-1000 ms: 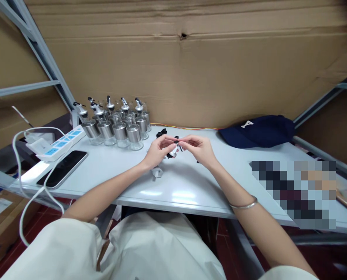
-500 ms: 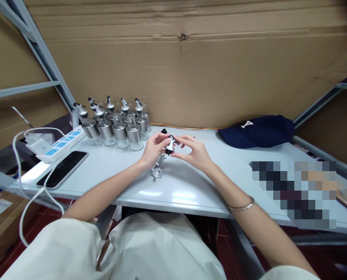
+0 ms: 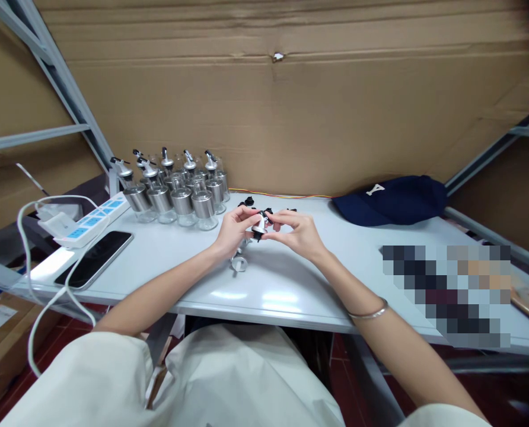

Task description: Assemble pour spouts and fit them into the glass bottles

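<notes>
We've got both hands meeting over the table (image 3: 291, 296), just right of the cluster of finished bottles (image 3: 179, 193). Left hand (image 3: 234, 228) and right hand (image 3: 298, 232) are both pinched on one small pourer spout (image 3: 259, 226), silver cone with black bits, held just above the surface.

Orientation: its long axis looks roughly upright with a slight tilt, the narrow black tip pointing up and away from us, wide end down. Too small to be sure of the exact lean.

Progress, as we judge it: about ten bottles already stand capped with spouts, so most of the batch looks done. Still loose: another silver part (image 3: 239, 263) on the table just nearer us than the bottles, below the left hand, and a few black pieces (image 3: 245, 203) right of the bottles, behind the hands. We see no uncapped bottle nearby.

Left of the bottles: power strip (image 3: 86, 224) and phone (image 3: 94, 258). Well to their right, a navy cap (image 3: 391, 200).
</notes>
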{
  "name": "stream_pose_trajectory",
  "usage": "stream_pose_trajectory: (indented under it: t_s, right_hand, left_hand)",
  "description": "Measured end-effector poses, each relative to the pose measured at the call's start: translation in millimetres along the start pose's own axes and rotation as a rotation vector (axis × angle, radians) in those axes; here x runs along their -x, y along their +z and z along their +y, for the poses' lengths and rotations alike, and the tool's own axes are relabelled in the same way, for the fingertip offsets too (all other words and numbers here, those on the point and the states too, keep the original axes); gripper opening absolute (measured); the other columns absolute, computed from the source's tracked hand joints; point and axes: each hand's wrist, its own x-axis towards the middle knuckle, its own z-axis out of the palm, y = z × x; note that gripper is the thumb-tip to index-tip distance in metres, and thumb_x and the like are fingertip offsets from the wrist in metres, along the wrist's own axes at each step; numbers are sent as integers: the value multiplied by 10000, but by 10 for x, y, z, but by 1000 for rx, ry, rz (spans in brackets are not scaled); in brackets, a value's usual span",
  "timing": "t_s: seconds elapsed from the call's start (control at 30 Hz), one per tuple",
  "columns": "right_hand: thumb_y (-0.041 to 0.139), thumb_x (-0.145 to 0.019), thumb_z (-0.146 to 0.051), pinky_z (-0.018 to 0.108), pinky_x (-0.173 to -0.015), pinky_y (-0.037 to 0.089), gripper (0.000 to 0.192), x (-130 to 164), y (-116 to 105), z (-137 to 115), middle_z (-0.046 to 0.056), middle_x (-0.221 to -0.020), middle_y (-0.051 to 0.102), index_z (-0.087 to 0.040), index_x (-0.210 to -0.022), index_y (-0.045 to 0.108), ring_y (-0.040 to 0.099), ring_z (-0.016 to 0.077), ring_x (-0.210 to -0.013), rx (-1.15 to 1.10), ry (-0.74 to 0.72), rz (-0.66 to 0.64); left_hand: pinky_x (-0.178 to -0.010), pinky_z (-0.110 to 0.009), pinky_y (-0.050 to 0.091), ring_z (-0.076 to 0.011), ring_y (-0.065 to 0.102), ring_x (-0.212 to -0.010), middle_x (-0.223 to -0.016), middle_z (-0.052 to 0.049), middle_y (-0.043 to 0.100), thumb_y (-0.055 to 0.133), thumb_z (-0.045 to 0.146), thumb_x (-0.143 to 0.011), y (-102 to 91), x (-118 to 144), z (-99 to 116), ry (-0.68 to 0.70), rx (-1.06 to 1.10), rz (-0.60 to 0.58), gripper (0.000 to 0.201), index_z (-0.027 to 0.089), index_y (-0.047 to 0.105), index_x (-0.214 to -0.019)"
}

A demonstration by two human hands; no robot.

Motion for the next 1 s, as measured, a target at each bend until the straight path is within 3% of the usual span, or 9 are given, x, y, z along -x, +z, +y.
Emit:
stream_pose_trajectory:
  t_s: [0.43, 0.67, 0.77, 0.9, 1.0]
  right_hand:
    - [713, -712, -493, 320, -654, 497, 379, -17, 4, -58, 40, -702, 631, -181, -926, 730, 566, 157, -630, -28, 45, 3]
    - [676, -755, -455, 344, -719, 539, 467, -53, -83, -26, 53, -871, 668, -216, -1157, 650, 605, 165, -722, -94, 177, 5]
    - [649, -779, -433, 352, -757, 549, 540, -63, -101, -20, 47, -905, 693, -231, -1273, 562, 634, 175, -783, -145, 242, 16]
    - [579, -824, -439, 331, -663, 568, 361, -71, -97, -42, 60, -905, 710, -203, -1072, 694, 639, 166, -701, -168, 295, -2]
    - [585, -810, -448, 321, -589, 570, 351, -67, -86, -61, 53, -758, 705, -174, -982, 721, 634, 163, -619, -200, 344, 18]
  left_hand:
    - [-559, -253, 519, -132, 600, -687, -760, -12, 643, 783, 387, -586, -5, -6, 18, 21, 2, -18, 396, 144, 587, -829]
    - [-820, -315, 494, -161, 624, -919, -1027, -56, 658, 770, 357, -636, -27, -48, 51, 3, 81, -124, 435, 197, 650, -1023]
    - [-893, -352, 470, -172, 626, -958, -1031, -59, 664, 789, 340, -619, -38, -61, 58, 13, 99, -135, 498, 203, 630, -1070]
    - [-880, -334, 489, -141, 640, -878, -899, -28, 677, 821, 315, -573, -36, -57, 52, 43, 88, -96, 502, 191, 604, -1009]
    - [-819, -321, 517, -128, 641, -800, -832, -20, 666, 795, 386, -599, -34, -55, 36, 57, 30, -110, 399, 157, 609, -868]
